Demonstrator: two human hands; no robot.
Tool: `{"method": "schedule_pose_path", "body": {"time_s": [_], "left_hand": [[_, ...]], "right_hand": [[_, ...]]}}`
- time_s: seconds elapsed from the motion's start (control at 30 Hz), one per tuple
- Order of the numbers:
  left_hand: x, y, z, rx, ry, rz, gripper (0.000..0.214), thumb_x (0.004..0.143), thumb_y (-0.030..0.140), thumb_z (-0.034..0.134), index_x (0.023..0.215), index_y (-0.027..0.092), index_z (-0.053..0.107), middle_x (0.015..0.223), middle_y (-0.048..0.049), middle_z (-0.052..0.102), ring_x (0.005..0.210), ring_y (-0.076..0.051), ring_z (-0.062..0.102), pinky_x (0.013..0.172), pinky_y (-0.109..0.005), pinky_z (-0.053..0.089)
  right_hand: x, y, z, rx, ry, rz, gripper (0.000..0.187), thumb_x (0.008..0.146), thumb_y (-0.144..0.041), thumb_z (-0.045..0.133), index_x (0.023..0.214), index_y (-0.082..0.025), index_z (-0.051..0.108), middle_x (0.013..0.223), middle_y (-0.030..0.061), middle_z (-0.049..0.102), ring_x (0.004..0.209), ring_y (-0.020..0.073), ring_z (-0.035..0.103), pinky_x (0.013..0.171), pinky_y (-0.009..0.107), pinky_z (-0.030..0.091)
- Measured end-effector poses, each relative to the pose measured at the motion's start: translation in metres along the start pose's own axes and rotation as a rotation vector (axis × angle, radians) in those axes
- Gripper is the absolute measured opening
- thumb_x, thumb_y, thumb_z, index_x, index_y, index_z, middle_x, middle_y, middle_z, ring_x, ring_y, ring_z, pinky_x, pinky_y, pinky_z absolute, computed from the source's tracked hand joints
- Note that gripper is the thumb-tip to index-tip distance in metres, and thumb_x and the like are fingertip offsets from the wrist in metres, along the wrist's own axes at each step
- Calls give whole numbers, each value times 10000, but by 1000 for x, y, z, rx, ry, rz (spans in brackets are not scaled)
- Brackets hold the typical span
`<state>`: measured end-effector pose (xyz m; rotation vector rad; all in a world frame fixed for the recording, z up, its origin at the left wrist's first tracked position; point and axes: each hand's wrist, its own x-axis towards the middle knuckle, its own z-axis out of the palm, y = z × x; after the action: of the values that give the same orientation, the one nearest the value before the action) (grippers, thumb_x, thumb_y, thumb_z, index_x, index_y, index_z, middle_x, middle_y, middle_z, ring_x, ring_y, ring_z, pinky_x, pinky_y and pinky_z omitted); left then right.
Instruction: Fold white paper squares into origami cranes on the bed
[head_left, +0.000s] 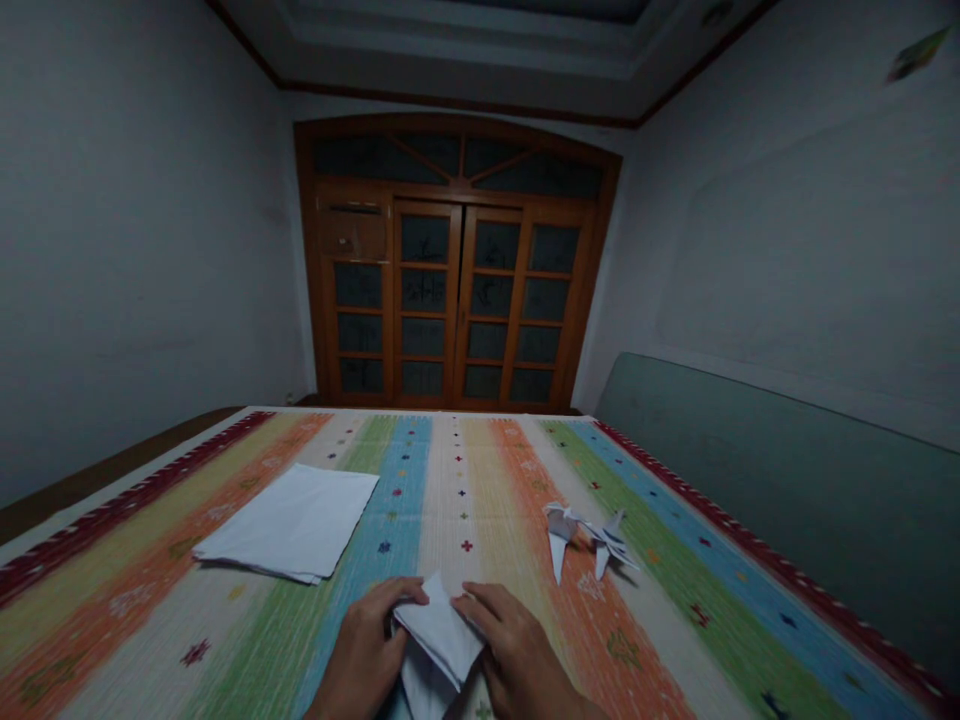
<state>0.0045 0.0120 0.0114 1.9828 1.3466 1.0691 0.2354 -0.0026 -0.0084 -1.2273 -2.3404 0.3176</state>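
Observation:
A folded sheet of white paper [442, 630] is held between my two hands at the near edge of the view, with one corner pointing away from me. My left hand [366, 645] grips its left side, thumb and fingers closed on the layers. On the opposite side, my right hand [517, 645] pinches the paper's right edge, its fingers bent over it. The lower end of the paper runs out of view. To the right stands a folded white paper figure [589, 535] on thin pointed legs, apart from my hands.
A stack of white paper sheets [292, 525] lies on the left of the striped tablecloth [465, 480]. Along the right side of the table runs a pale green bench back [750, 450]. Wooden glass-paned doors [459, 300] close off the far end.

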Motion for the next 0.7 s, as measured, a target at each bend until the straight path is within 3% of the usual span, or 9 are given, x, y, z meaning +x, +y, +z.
{"method": "schedule_pose_path", "body": {"time_s": [0.17,0.33,0.5,0.7], "left_hand": [[-2,-20,-1,282,-136,223,611,671,-65,492,1124,250,754,1351,-80,692,1307,-303,576,1103,-511,476],[-4,-32,-6,443,-330,358,848,735,-65,531,1485,329,515,1551,-31,529,1459,-341,418,1167,-597,405],[-6,-22,-19,377,-456,434,831,903,101,600,1604,381,252,1643,-3,368,1510,-317,336,1214,-535,356],[-8,-21,-22,295,-519,383,864,941,331,688,1610,382,145,1685,-22,221,1530,-344,267,1239,-554,283]], "right_hand": [[0,5,-4,-77,10,-17,685,686,55,521,1307,-201,657,1375,137,650,1274,291,586,1083,453,495],[0,0,-13,-76,-76,-99,665,758,14,557,1396,-169,604,1501,145,560,1383,300,516,1169,468,430],[-3,-1,-17,-3,-261,-110,714,890,-121,582,1572,-152,372,1634,134,321,1506,322,331,1233,511,313],[-3,2,-19,31,-288,-128,699,973,-213,567,1608,-217,274,1660,98,228,1535,299,248,1254,513,246]]}}
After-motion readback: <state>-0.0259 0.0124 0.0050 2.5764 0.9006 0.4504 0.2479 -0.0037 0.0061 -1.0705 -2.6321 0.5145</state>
